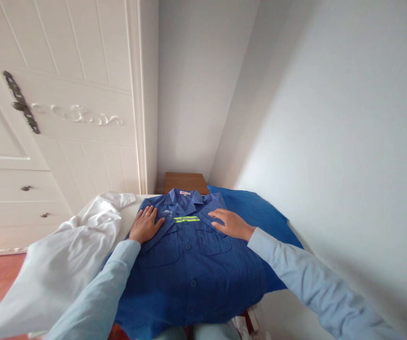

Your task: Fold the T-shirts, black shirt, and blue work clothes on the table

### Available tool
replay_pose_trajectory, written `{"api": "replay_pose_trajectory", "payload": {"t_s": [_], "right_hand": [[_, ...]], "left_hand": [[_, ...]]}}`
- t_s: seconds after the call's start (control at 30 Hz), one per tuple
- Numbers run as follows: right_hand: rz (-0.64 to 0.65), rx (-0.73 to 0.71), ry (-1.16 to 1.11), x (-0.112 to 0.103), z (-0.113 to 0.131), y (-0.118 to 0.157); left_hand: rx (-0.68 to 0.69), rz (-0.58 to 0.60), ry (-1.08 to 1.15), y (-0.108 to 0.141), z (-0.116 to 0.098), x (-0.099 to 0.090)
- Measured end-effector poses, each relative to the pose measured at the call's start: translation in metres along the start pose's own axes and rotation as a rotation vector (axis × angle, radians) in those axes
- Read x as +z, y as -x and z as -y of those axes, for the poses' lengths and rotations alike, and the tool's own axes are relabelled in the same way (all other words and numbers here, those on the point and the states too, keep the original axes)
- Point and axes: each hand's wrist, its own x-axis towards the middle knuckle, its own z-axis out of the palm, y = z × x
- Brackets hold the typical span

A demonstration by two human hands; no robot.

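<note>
A blue button-front work shirt [188, 264] lies face up in front of me, its collar at the far end and a yellow-green reflective strip across the chest. My left hand [147, 224] rests flat on the shirt's left shoulder area in the picture, fingers spread, a ring on one finger. On the opposite side of the chest, my right hand [230, 223] is at the folded sleeve, palm down, with fingers apart and holding nothing. The shirt's front is buttoned, and its lower edge hangs toward me.
White satiny cloth [72, 250] drapes at the left, beside a white cabinet [93, 94] with metal handles. Brighter blue cloth [260, 208] spreads under and right of the shirt. A brown wooden surface [185, 182] stands behind, against pale walls.
</note>
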Motion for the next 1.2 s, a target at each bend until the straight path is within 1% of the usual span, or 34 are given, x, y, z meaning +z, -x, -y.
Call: {"api": "replay_pose_trajectory", "payload": {"t_s": [0.07,0.13,0.23,0.3,0.37,0.43,0.5,0.57,0.63,0.7,0.8,0.9,1.0,1.13,1.2], "right_hand": [[0.011,0.041,0.153,0.010,-0.021,-0.001],[0.072,0.121,0.241,0.024,-0.048,0.002],[0.205,0.244,0.211,0.047,-0.082,0.011],[0.246,0.273,0.168,0.057,-0.093,0.015],[0.219,0.261,0.147,0.058,-0.096,0.012],[0.142,0.228,0.145,0.052,-0.095,0.001],[0.044,0.189,0.164,0.042,-0.094,-0.016],[-0.021,0.171,0.195,0.036,-0.095,-0.037],[-0.028,0.184,0.227,0.038,-0.099,-0.055],[0.023,0.203,0.252,0.049,-0.107,-0.066],[0.103,0.190,0.267,0.074,-0.119,-0.068],[0.084,0.147,0.254,0.093,-0.129,-0.060],[0.052,0.130,0.230,0.100,-0.135,-0.056],[0.046,0.129,0.218,0.101,-0.136,-0.057],[0.039,0.128,0.211,0.101,-0.136,-0.058]], "left_hand": [[-0.007,0.007,0.006,0.000,-0.001,-0.001],[-0.013,0.008,0.018,0.001,-0.002,-0.002],[-0.011,0.003,0.020,0.001,-0.002,-0.002],[-0.006,0.002,0.014,0.001,-0.002,-0.001],[-0.006,-0.001,0.009,0.001,-0.002,0.001],[-0.011,-0.004,0.001,0.001,-0.002,0.002],[-0.015,0.003,-0.011,0.001,-0.002,0.003],[-0.016,0.015,-0.016,0.002,-0.003,0.003],[-0.018,0.019,-0.009,0.002,-0.003,0.003],[-0.021,0.017,0.000,0.003,-0.003,0.003],[-0.028,0.012,-0.004,0.004,-0.003,0.002],[-0.033,0.019,-0.007,0.006,-0.004,0.001],[-0.034,0.027,-0.005,0.007,-0.004,0.001],[-0.043,0.026,-0.030,0.009,-0.003,0.004],[-0.053,0.038,-0.043,0.009,-0.005,0.002]]}}
